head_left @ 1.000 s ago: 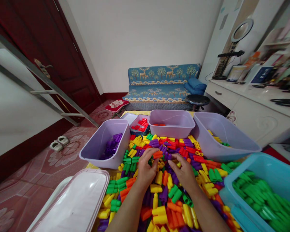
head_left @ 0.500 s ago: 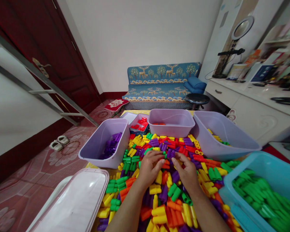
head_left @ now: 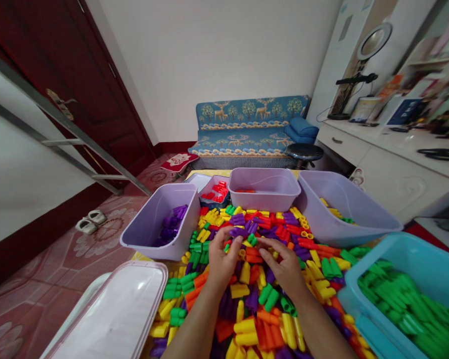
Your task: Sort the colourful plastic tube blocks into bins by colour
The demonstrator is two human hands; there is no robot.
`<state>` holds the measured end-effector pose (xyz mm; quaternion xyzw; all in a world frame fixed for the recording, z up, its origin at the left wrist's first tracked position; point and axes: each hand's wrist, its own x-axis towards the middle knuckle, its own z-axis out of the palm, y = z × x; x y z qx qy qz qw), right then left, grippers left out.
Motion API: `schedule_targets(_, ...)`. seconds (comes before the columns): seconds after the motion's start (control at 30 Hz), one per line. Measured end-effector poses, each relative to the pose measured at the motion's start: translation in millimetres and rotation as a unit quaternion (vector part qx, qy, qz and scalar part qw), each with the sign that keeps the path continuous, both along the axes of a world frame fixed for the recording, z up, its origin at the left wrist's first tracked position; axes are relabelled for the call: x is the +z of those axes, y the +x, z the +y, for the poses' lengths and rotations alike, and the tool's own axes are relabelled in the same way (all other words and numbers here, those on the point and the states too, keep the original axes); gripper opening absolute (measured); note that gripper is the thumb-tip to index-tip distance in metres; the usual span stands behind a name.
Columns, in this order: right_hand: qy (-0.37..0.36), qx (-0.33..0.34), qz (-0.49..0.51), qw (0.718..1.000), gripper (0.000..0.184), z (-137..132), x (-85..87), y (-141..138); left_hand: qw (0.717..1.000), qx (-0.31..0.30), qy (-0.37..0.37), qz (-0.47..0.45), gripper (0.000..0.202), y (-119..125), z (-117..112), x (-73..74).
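Observation:
A heap of plastic tube blocks (head_left: 280, 319) in yellow, green, red, orange and purple covers the table in front of me. My left hand (head_left: 220, 262) is lifted a little over the heap, its fingers pinched round a purple block (head_left: 238, 232). My right hand (head_left: 284, 269) lies close beside it, fingers curled on the pile with the tips at a small green block (head_left: 251, 240). I cannot make out what the right fingers hold. Both forearms come in from the bottom edge.
Round the heap stand a lilac bin (head_left: 134, 238) holding purple blocks, a small box of red blocks (head_left: 214, 193), a lilac bin (head_left: 269, 175) with a few orange ones, a lilac bin (head_left: 359, 230) holding yellow ones, and a blue bin (head_left: 362, 271) of green blocks. A white lid (head_left: 115, 309) lies lower left.
Both hands have shifted a little to the left and farther up the heap. The left hand's orange block is gone; it now holds a purple block.

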<state>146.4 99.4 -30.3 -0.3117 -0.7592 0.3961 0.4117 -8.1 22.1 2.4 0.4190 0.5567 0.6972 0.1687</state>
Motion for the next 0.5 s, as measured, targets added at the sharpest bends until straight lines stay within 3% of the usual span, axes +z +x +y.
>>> schedule_targets(0.07,-0.018,-0.007,0.002,1.0,0.024,-1,2.2,0,0.986,0.017,0.054,-0.157,0.018,-5,-2,15.7)
schedule_targets(0.13,-0.039,-0.012,0.004,0.999,0.024,-1,3.9,0,0.945,0.014,0.12,-0.304,0.014,-14,-5,37.6)
schedule_targets(0.2,-0.061,-0.014,0.005,0.998,0.025,-2,5.1,0,0.877,0.024,0.173,-0.447,0.01,-26,-11,62.3)
schedule_targets(0.27,-0.076,-0.014,0.006,0.997,0.027,-2,6.0,0,0.805,0.015,0.212,-0.554,0.023,-39,-16,84.3)
schedule_targets(0.37,-0.085,-0.014,0.008,0.996,0.029,-2,7.4,0,0.726,-0.016,0.25,-0.64,0.032,-58,-21,102.2)
schedule_targets(0.43,-0.087,-0.014,0.009,0.996,0.029,-3,8.3,1,0.71,-0.026,0.265,-0.652,0.037,-68,-22,102.7)
schedule_targets(0.5,-0.089,-0.015,0.009,0.996,0.03,-3,8.7,1,0.729,-0.042,0.273,-0.626,0.045,-77,-22,97.6)
